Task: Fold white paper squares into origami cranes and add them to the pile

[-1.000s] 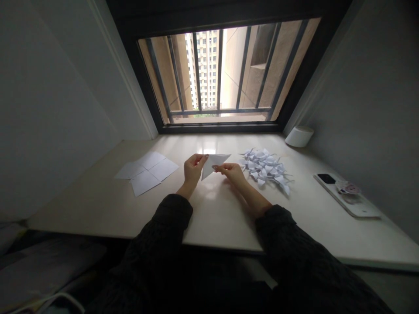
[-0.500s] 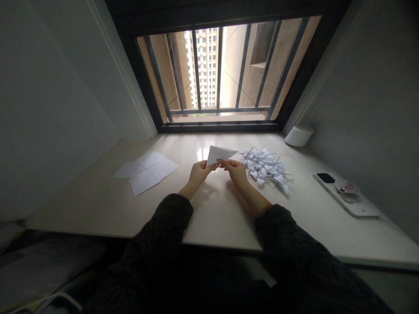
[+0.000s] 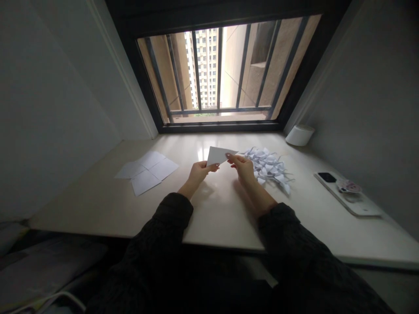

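Note:
A white paper folded into a triangle (image 3: pixel 217 155) is held just above the pale desk (image 3: pixel 216 213), in front of the window. My left hand (image 3: pixel 198 172) pinches its lower left corner. My right hand (image 3: pixel 242 165) pinches its right tip with fingers closed. Both arms wear dark sleeves. Right of my right hand lies a pile of several folded white paper cranes (image 3: pixel 270 168). To the left, several flat white paper squares (image 3: pixel 147 171) lie on the desk.
A phone in a white case with a pink charm (image 3: pixel 347 193) lies at the desk's right side. A white round object (image 3: pixel 299 135) stands in the back right corner. A barred window (image 3: pixel 222 74) fills the far wall; side walls close in left and right.
The folded paper has been turned from pointing down to pointing up and right. My left hand shifted to its lower corner and my right hand moved up along its right edge.

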{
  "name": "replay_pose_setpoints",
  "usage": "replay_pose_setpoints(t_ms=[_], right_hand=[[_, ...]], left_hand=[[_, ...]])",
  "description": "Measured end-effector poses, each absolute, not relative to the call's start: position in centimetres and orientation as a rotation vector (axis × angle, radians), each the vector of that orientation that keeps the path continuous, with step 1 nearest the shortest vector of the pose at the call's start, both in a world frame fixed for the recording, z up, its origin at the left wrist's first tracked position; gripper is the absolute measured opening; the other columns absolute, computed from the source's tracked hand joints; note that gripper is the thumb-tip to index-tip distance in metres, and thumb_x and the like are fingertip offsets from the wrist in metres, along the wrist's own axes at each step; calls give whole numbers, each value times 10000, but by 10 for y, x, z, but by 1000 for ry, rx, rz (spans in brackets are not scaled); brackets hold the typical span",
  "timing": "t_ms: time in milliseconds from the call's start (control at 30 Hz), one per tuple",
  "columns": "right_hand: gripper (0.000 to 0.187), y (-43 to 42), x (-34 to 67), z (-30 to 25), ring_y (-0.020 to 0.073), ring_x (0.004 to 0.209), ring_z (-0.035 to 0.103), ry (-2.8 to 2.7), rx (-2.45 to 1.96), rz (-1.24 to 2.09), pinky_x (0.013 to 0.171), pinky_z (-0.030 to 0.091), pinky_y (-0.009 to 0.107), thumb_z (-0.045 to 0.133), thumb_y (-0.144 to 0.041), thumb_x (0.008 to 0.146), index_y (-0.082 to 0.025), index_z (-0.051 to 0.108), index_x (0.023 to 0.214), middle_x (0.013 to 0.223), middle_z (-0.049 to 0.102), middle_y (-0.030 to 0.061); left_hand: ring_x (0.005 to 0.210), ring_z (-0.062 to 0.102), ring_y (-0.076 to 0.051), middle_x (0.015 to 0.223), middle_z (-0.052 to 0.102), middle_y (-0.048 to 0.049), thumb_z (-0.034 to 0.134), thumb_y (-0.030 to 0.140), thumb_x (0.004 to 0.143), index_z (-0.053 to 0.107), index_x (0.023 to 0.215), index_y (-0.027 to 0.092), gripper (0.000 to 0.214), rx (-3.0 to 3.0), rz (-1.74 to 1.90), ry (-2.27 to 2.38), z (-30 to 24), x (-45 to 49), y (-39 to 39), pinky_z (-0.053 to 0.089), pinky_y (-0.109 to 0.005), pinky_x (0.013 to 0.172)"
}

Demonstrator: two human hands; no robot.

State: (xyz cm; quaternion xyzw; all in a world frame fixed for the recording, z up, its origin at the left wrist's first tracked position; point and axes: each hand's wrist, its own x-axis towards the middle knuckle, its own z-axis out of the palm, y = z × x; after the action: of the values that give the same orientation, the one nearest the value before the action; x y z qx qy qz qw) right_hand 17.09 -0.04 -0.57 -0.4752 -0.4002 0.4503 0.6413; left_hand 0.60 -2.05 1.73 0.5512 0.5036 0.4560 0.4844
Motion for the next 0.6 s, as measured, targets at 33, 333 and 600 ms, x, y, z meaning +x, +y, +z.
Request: replay_pose_setpoints(t_ms=[33,333,600], right_hand=[[300,1,174,-5,129,602,566,-891,-1087,1023,547,411,250,780,-466,562,-184,718,643,618,662,22],[312,-2,179,4,147,609,589,-895,-1111,939,543,419,257,778,-464,554,-169,692,606,582,646,26],[301,-3,180,5,124,558,557,-915,-1126,934,523,400,250,774,-457,565,-172,678,566,572,649,22]], left_hand=[[753,643,-216,789,725,-101,749,455,608,723,776,150,349,1341,1110,1231,17,6,-20,391,-306,650],[772,645,-212,813,730,-99,733,490,621,727,806,159,380,1370,1082,1252,13,3,-15,367,-292,642],[792,649,-219,826,731,-100,731,497,620,726,826,162,393,1361,1086,1241,9,-1,-11,373,-297,659]])
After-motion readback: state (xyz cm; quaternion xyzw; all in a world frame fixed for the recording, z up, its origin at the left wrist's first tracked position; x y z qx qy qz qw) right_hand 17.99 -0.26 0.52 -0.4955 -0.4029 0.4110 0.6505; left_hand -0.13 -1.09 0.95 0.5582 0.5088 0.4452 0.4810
